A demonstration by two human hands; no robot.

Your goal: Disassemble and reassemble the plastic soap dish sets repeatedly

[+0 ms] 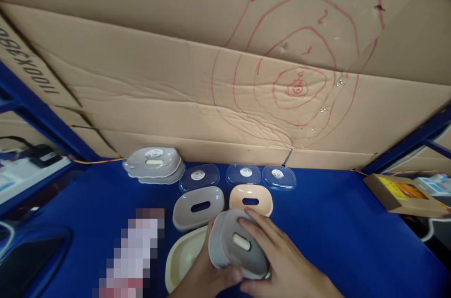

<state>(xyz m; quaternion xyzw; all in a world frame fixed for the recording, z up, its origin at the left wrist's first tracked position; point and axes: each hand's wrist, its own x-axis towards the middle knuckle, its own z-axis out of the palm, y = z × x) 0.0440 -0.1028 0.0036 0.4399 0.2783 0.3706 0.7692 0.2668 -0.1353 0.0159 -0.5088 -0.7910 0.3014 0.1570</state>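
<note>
A grey oval container stack (pixel 229 241) with a cream piece in its slot is held between both hands near the bottom centre. My left hand (pixel 214 270) grips its left and lower side, thumb along the bottom. Across the top and right side lie the fingers of my right hand (pixel 278 251). Beneath and left of the hands sits a cream oval tray (pixel 176 260), partly covered by my left hand. Just behind are a grey slotted oval piece (pixel 211 199) and a peach slotted oval piece (pixel 239 191). The underside of the held stack is hidden.
Three clear lids (pixel 211 178) with round stickers line the back of the blue table (pixel 327 227). Left of them are stacked grey pieces under a clear lid (pixel 165 166). A pixelated item (pixel 134 251) lies front left. A cardboard box (pixel 401 199) stands at right, cardboard behind.
</note>
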